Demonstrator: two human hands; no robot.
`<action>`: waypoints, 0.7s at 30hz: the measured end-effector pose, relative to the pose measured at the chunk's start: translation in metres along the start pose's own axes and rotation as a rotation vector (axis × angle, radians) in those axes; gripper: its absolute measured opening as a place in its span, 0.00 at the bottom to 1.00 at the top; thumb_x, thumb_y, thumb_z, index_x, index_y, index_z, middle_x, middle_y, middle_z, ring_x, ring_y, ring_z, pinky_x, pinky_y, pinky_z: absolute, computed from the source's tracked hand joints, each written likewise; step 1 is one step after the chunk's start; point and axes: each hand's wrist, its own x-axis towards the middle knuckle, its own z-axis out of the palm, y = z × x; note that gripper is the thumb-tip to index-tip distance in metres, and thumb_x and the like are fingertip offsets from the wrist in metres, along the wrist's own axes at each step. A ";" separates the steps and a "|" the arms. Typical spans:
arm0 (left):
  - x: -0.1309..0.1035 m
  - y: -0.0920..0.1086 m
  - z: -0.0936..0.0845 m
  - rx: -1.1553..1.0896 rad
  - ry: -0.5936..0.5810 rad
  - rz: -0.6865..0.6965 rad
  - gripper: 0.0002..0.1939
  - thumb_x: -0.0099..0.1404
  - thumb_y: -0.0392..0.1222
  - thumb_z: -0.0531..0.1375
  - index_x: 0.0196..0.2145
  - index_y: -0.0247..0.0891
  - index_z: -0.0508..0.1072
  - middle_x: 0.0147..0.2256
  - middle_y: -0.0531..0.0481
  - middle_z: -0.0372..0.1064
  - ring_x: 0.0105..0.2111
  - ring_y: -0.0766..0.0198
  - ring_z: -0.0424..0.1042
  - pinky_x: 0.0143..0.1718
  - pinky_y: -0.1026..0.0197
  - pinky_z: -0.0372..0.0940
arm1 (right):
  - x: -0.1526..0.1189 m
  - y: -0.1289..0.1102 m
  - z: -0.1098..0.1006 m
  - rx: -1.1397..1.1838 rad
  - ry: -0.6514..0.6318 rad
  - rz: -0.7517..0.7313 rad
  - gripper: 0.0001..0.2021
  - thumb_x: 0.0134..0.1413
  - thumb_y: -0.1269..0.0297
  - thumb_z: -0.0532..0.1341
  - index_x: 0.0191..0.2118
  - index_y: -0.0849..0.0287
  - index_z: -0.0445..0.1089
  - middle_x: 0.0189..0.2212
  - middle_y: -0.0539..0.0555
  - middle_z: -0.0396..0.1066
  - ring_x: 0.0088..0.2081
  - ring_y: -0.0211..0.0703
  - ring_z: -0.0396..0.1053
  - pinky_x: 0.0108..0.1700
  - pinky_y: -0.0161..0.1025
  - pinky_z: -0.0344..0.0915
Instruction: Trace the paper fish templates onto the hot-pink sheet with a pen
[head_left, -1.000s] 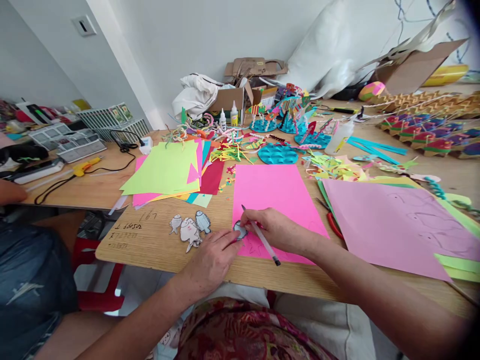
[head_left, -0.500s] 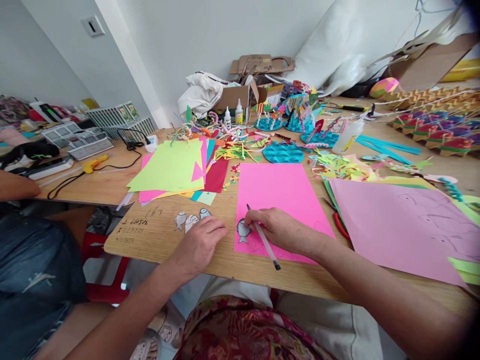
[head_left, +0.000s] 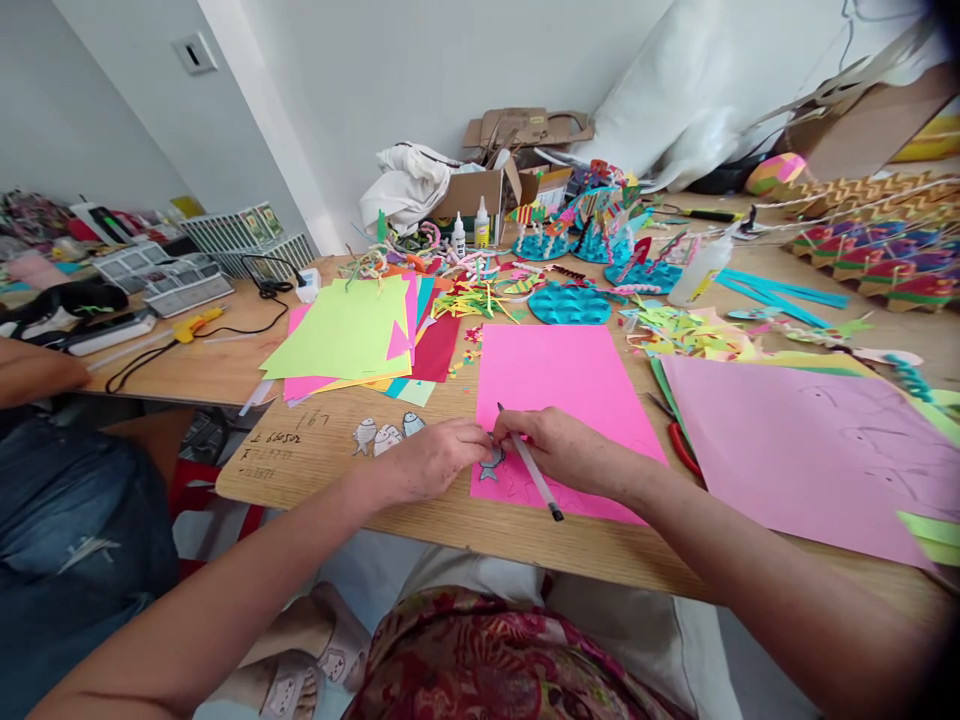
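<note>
Pen is pinched in your right hand. Your left hand is at the gray paper fish, but I can't tell if it holds on. The fish lies near the lower left corner of the flat pink sheet, with open pink above and bare wood table beside. Your fingers hide its top, and your left hand covers part of the middle cut-out fish

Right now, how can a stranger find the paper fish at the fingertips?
On the table, find the central bright pink sheet. Near its left edge, by the left hand and right hand, lies the grey fish. The other paper fish lie off that sheet.
</note>
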 end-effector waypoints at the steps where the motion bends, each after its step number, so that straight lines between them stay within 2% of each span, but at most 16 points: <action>1: 0.001 -0.003 0.003 -0.008 -0.006 0.013 0.16 0.66 0.27 0.45 0.41 0.32 0.71 0.42 0.44 0.68 0.45 0.63 0.66 0.49 0.61 0.61 | 0.000 0.000 0.000 0.005 0.000 0.004 0.10 0.50 0.75 0.51 0.33 0.60 0.68 0.30 0.54 0.73 0.30 0.40 0.69 0.32 0.34 0.61; 5: 0.001 -0.008 0.010 -0.016 -0.007 0.027 0.15 0.66 0.28 0.46 0.40 0.31 0.72 0.42 0.43 0.68 0.44 0.63 0.67 0.48 0.61 0.62 | 0.000 -0.002 -0.001 0.037 0.005 0.026 0.10 0.50 0.76 0.51 0.32 0.60 0.68 0.29 0.53 0.73 0.29 0.39 0.68 0.31 0.33 0.60; 14: 0.000 -0.009 0.011 -0.052 0.026 0.027 0.13 0.66 0.31 0.48 0.39 0.30 0.73 0.40 0.42 0.68 0.43 0.63 0.67 0.46 0.62 0.62 | -0.001 -0.004 0.001 0.075 0.055 0.042 0.08 0.50 0.74 0.52 0.32 0.60 0.67 0.28 0.53 0.72 0.28 0.38 0.67 0.31 0.34 0.60; 17: 0.002 -0.012 0.010 -0.067 0.028 0.035 0.13 0.66 0.30 0.49 0.40 0.31 0.72 0.43 0.42 0.67 0.45 0.63 0.66 0.48 0.62 0.61 | -0.005 -0.005 -0.001 0.065 0.136 0.069 0.05 0.50 0.71 0.54 0.32 0.60 0.67 0.28 0.52 0.71 0.28 0.39 0.66 0.31 0.34 0.60; 21: 0.005 -0.014 0.008 -0.073 -0.001 0.044 0.14 0.66 0.29 0.48 0.39 0.32 0.73 0.42 0.43 0.68 0.46 0.62 0.66 0.49 0.61 0.60 | -0.015 -0.007 -0.008 0.112 0.335 0.103 0.07 0.54 0.63 0.54 0.30 0.59 0.65 0.24 0.50 0.71 0.26 0.38 0.66 0.29 0.33 0.60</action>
